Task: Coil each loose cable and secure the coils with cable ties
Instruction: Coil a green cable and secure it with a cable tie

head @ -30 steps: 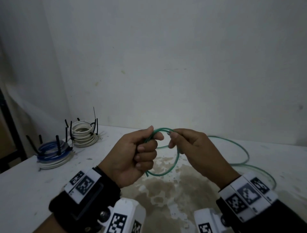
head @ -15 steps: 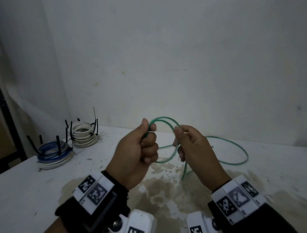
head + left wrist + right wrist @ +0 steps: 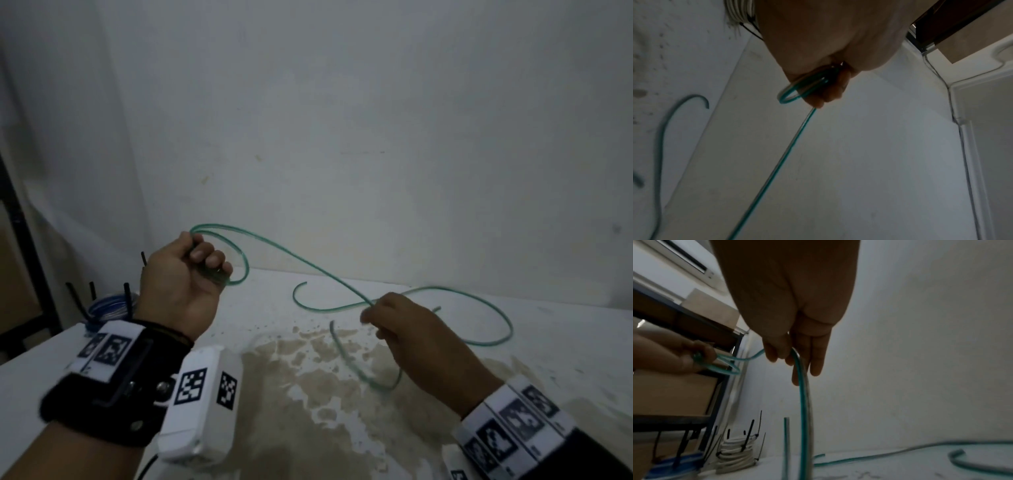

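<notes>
The hands have drawn apart since a moment ago, stretching the green cable between them. The left hand is raised, its grip clenched round a small coil of loops. The right hand, lower over the stained counter, grasps the cable loosely in curled fingers. The cable's slack lies looped on the counter behind.

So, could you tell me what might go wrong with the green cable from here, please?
1. The left hand pinches only a couple of small loops of the green cable; a hard pull could spring them from that grip.
2. The right hand holds the cable loosely, so it may slip.
3. Slack on the table crosses itself and could snag or kink.
</notes>
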Demonstrator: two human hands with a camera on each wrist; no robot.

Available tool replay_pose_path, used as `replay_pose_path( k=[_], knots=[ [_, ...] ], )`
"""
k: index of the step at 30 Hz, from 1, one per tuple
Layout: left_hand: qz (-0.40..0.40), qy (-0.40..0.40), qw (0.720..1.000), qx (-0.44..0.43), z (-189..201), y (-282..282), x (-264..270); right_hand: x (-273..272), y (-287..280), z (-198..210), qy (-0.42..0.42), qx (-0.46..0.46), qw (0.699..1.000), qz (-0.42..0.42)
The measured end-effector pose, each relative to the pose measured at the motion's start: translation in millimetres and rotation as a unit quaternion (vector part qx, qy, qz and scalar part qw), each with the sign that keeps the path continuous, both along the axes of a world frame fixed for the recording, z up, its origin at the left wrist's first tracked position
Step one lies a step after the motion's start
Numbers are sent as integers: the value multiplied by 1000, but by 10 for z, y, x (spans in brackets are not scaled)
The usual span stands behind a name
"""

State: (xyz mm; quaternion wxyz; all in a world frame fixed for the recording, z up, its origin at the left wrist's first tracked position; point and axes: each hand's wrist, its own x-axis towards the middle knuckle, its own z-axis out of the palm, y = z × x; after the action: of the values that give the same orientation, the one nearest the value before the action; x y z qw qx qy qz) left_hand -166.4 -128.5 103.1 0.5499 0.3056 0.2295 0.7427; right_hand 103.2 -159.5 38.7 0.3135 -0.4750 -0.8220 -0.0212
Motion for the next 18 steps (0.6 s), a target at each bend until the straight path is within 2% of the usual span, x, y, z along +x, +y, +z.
replay_pose_path(
  k=[4, 8, 9, 12, 13, 15, 17, 18],
  knots=[
    [-8, 17, 1000, -17, -102, 40, -46, -1, -98, 203, -51, -22, 998, 28],
    [-30, 10, 998, -46, -169, 58, -135, 45, -161, 249, -101, -76, 992, 9],
    [-41, 11, 998, -52, -178, 53, -134, 49, -172, 258, -115, -56, 992, 9],
    [-74, 12, 996, -52, -194, 30, -85, 76, -139, 198, -144, 98, 985, 8],
    [-83, 10, 995, -49, -204, 26, -66, 95, -117, 163, -130, 142, 981, 7],
    [-100, 8, 994, -49, -234, 32, -43, 111, -106, 106, -75, 141, 987, 35],
    [-116, 5, 992, -57, -267, 42, -29, 104, -131, 51, 78, 86, 992, 42],
    [-122, 6, 991, -63, -282, 41, -14, 97, -141, 40, 162, 58, 985, 21]
  ],
)
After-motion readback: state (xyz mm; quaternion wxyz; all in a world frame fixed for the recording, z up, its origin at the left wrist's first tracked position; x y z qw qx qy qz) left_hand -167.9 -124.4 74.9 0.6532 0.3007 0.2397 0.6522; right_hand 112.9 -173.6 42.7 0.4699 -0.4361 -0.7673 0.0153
